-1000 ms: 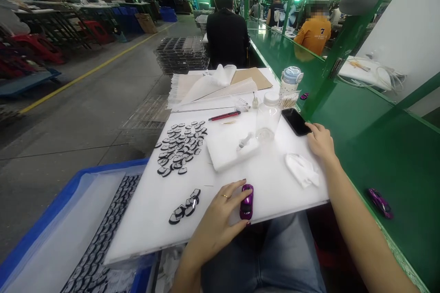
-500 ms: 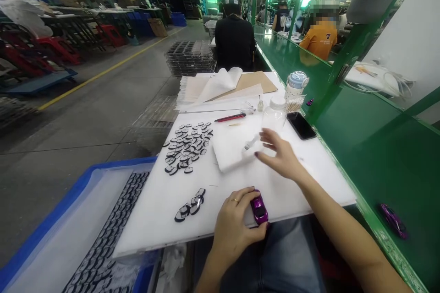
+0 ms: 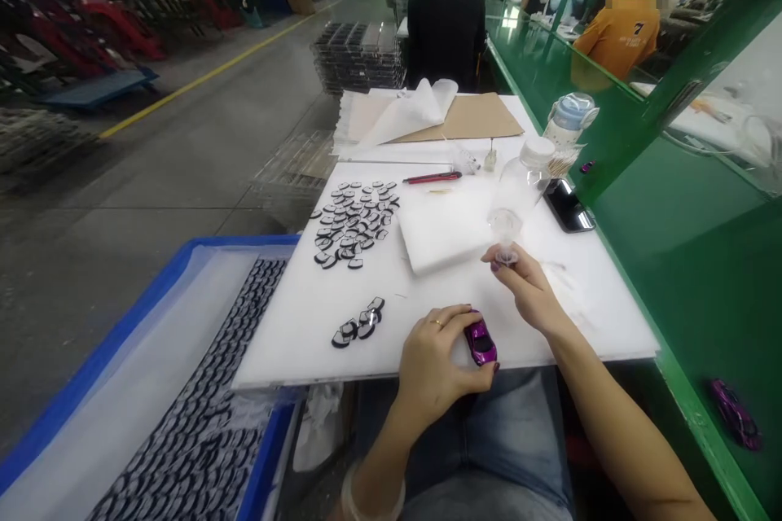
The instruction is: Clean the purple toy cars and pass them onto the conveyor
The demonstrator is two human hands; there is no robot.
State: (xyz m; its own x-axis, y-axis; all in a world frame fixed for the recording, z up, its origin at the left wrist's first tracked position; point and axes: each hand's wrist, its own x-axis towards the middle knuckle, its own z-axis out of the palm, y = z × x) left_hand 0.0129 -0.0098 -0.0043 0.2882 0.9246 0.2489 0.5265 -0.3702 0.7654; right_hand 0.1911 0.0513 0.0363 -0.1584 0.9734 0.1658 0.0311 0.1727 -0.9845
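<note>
My left hand [image 3: 437, 362] is closed over a small purple toy car [image 3: 481, 343] at the near edge of the white board [image 3: 293, 342]. Just right of it, my right hand [image 3: 530, 293] pinches a small clear applicator [image 3: 506, 258] between its fingertips, a little above the board. The applicator's tip sits in front of a clear plastic bottle [image 3: 519, 187]. A white foam pad [image 3: 445, 232] lies directly behind my hands. Left of the car lies a small cluster of black-and-white curved pieces [image 3: 358, 326]; a larger pile of them [image 3: 354, 220] lies farther back.
A black phone [image 3: 568, 207] and a blue-lidded bottle [image 3: 568, 118] sit at the board's right edge, a red pen [image 3: 432, 177] farther back. A blue crate [image 3: 269, 440] of black pieces stands left. Another purple car [image 3: 736, 415] lies on the green bench. Two people [image 3: 445, 16] sit beyond.
My right hand left the phone, reached to the foam pad, and now holds the small applicator close to the car. My left hand kept the car and turned it slightly.
</note>
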